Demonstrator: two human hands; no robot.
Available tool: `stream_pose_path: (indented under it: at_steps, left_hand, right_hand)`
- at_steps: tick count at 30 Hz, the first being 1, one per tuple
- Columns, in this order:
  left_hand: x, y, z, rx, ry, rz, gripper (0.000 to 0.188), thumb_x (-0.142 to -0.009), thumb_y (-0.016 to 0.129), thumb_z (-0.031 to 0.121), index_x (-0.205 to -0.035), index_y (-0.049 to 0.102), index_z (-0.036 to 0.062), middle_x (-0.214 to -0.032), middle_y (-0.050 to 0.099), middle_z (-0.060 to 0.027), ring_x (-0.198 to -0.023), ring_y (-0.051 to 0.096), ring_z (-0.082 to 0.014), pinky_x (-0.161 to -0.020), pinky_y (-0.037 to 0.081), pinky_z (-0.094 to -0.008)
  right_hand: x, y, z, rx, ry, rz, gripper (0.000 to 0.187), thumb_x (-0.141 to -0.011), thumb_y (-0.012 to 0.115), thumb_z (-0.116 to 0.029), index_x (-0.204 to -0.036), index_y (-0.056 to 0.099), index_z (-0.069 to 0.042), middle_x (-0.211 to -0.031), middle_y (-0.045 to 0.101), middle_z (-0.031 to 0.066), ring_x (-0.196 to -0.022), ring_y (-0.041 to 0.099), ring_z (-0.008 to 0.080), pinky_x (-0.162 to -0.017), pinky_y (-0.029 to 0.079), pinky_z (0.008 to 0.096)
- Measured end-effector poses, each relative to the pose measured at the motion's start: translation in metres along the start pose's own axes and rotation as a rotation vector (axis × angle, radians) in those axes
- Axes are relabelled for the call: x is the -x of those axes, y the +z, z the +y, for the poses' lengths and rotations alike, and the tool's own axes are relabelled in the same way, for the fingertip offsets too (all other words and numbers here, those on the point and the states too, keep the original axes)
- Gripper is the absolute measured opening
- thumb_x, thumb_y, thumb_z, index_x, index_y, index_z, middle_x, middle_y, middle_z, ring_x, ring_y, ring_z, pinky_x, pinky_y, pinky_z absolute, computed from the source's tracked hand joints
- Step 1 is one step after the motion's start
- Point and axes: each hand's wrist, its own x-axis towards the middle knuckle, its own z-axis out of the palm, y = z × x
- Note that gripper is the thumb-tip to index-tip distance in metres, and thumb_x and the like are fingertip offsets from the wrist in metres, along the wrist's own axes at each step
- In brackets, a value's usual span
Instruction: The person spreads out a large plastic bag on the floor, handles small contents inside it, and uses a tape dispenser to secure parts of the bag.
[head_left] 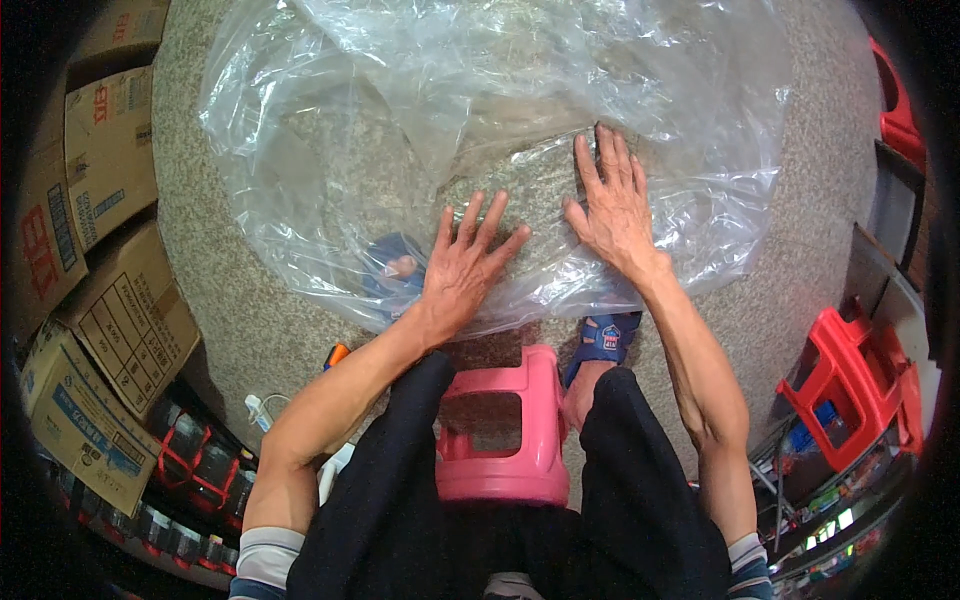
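Observation:
A large sheet of clear plastic film [330,200] is spread over the floor in front of me, crinkled and shiny toward its far side. My left hand [464,268] lies on its near part, palm down with the fingers spread. Farther forward and to the right, my right hand [615,210] also presses flat on the film, fingers stretched out. Neither hand grips anything. Under the near left edge of the film a blue sandal [392,262] with bare toes shows through. My other blue sandal [606,338] stands at the near right edge.
A pink plastic stool [505,478] is between my legs. Cardboard boxes [110,150] are stacked along the left, with dark packs with red straps [190,460] below them. At the right is a red plastic stool [845,385]. The floor [810,200] is speckled grey.

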Motion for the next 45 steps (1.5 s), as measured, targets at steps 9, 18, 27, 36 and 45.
stream_pose_path:
  at_steps: [9,18,27,36,45]
  left_hand:
    - [0.006,-0.005,-0.001,-0.045,0.047,-0.014,0.068,-0.088,0.070,0.023,-0.152,0.050,0.0288,-0.170,0.024,-0.0137,-0.155,0.024,-0.0403,-0.120,0.029,-0.0593]
    - [-0.039,-0.022,-0.044,-0.004,0.094,0.176,0.070,-0.081,0.065,0.007,-0.150,0.050,0.0093,-0.166,0.034,-0.0175,-0.148,0.040,-0.0392,-0.117,0.039,-0.0503]
    - [-0.031,-0.027,-0.066,0.013,0.008,0.047,0.082,-0.090,0.075,0.031,-0.158,0.038,0.0066,-0.169,0.028,-0.0148,-0.154,0.030,-0.0298,-0.125,0.028,-0.0438]
    - [-0.021,-0.022,-0.036,-0.106,-0.034,0.013,0.083,-0.088,0.075,0.029,-0.159,0.037,0.0087,-0.171,0.025,-0.0149,-0.156,0.025,-0.0350,-0.125,0.027,-0.0520]
    - [0.004,-0.015,-0.027,-0.079,0.054,-0.056,0.079,-0.087,0.071,0.023,-0.159,0.040,0.0312,-0.172,0.019,-0.0153,-0.156,0.022,-0.0403,-0.119,0.030,-0.0653]
  right_hand:
    - [-0.002,-0.006,-0.003,-0.024,0.015,0.010,0.083,-0.089,0.068,-0.027,-0.162,0.033,-0.009,-0.170,0.022,0.0187,-0.159,0.018,0.0368,-0.126,0.019,0.0552]
    - [0.044,0.004,-0.049,-0.180,-0.199,0.024,0.067,-0.082,0.072,-0.006,-0.146,0.054,-0.010,-0.163,0.036,0.0180,-0.151,0.033,0.0369,-0.118,0.034,0.0498]
    - [0.088,0.007,-0.028,-0.075,-0.105,-0.166,0.073,-0.088,0.075,-0.018,-0.154,0.049,-0.031,-0.171,0.024,0.0150,-0.155,0.025,0.0375,-0.118,0.029,0.0558]
    - [0.078,-0.006,-0.041,-0.108,-0.078,-0.179,0.072,-0.089,0.074,-0.018,-0.155,0.047,-0.024,-0.168,0.029,0.0142,-0.152,0.029,0.0372,-0.115,0.032,0.0566]
    - [0.058,-0.003,-0.040,-0.058,-0.112,-0.128,0.067,-0.091,0.073,-0.020,-0.154,0.048,-0.022,-0.168,0.030,0.0113,-0.152,0.030,0.0350,-0.117,0.031,0.0546]
